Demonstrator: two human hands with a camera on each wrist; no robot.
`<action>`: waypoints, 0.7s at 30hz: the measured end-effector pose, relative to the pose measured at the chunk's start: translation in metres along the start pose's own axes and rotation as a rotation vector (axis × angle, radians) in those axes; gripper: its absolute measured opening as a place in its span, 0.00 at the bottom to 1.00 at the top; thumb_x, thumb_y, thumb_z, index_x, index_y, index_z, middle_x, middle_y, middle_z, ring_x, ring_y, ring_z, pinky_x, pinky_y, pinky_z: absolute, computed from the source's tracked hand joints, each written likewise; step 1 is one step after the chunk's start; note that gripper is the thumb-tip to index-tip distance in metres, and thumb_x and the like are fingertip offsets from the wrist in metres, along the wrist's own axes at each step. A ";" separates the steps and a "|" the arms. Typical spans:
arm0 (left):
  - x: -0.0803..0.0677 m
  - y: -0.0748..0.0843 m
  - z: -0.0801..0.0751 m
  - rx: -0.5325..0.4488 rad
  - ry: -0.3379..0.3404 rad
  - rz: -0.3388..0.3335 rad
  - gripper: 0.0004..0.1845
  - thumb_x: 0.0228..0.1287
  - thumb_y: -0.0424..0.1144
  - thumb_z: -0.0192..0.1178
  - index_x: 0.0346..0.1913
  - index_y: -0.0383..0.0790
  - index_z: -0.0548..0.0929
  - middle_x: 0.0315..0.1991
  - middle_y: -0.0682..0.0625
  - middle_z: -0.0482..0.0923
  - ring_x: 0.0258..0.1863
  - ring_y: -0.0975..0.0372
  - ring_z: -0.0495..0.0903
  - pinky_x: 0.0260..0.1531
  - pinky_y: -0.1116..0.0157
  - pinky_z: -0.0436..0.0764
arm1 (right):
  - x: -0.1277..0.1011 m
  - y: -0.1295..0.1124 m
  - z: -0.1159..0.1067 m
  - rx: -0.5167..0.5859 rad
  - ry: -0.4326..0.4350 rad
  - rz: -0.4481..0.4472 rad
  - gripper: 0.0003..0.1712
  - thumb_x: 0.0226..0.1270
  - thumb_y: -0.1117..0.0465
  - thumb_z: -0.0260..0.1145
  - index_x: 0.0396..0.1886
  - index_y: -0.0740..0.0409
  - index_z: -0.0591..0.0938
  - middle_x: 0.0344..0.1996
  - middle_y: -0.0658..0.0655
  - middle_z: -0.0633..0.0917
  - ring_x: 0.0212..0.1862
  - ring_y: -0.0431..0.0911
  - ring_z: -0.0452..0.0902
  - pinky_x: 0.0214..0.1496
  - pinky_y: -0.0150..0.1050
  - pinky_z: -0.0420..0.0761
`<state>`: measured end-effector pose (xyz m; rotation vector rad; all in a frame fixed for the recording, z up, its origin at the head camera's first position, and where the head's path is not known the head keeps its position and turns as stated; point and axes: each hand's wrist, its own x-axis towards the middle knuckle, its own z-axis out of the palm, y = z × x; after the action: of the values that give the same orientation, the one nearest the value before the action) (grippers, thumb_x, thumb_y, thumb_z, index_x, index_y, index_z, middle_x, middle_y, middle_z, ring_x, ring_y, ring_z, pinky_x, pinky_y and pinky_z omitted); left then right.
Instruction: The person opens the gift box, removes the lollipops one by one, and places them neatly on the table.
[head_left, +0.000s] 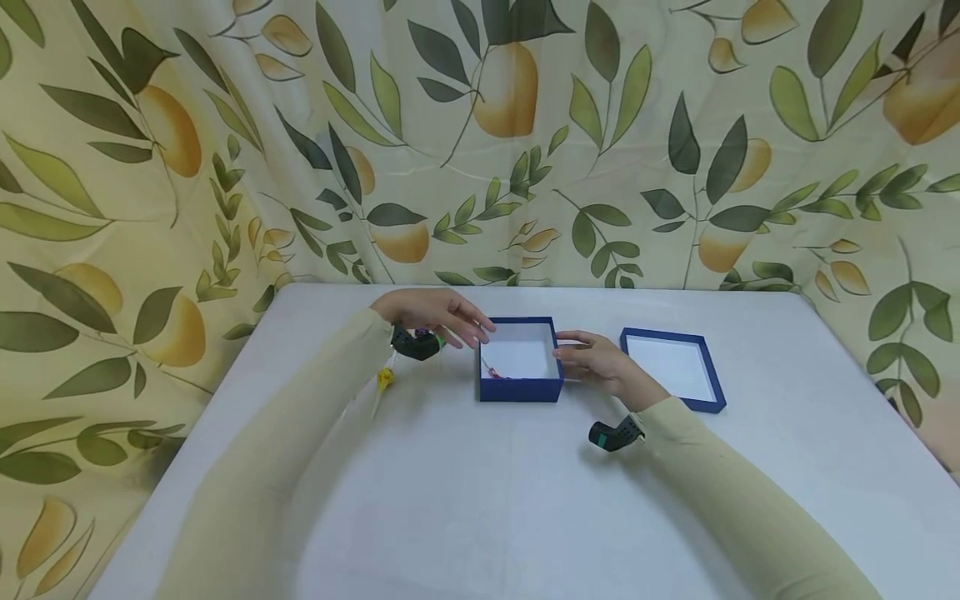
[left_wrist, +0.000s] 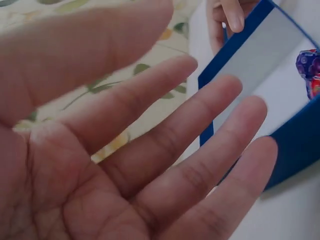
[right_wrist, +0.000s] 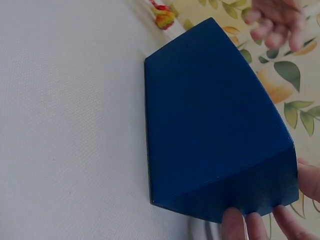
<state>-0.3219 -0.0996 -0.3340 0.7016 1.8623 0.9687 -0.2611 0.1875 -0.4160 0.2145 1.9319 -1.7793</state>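
Note:
An open blue box with a white inside stands on the table. Lying in it is a lollipop in a red wrapper, its thin stick against the left wall; the left wrist view shows purple and red wrappers. Over the box's left rim my left hand hovers, fingers spread and nothing in them. My right hand holds the box's right wall, several fingertips on the outside and the thumb at the rim. A yellow-wrapped lollipop lies on the table near my left wrist.
The box's lid, blue-edged with a white inside, lies to the right, partly behind my right hand. A patterned fruit-and-leaf curtain hangs behind the white table.

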 end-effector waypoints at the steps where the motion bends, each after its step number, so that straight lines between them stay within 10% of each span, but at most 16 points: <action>1: 0.006 0.004 -0.001 0.014 -0.023 -0.008 0.21 0.70 0.34 0.51 0.64 0.34 0.69 0.62 0.37 0.71 0.57 0.51 0.76 0.59 0.56 0.75 | 0.000 0.000 0.000 -0.004 0.003 0.000 0.37 0.67 0.62 0.61 0.72 0.58 0.57 0.56 0.57 0.72 0.55 0.47 0.72 0.70 0.49 0.66; 21: 0.097 0.023 0.009 0.173 -0.303 -0.190 0.21 0.74 0.35 0.43 0.64 0.29 0.67 0.61 0.34 0.71 0.61 0.48 0.72 0.60 0.61 0.74 | 0.002 0.000 -0.003 -0.021 0.022 0.019 0.35 0.67 0.63 0.60 0.71 0.58 0.59 0.68 0.67 0.63 0.56 0.50 0.74 0.69 0.50 0.67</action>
<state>-0.3545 -0.0089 -0.3612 0.7157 1.7187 0.5503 -0.2638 0.1899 -0.4171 0.2454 1.9564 -1.7508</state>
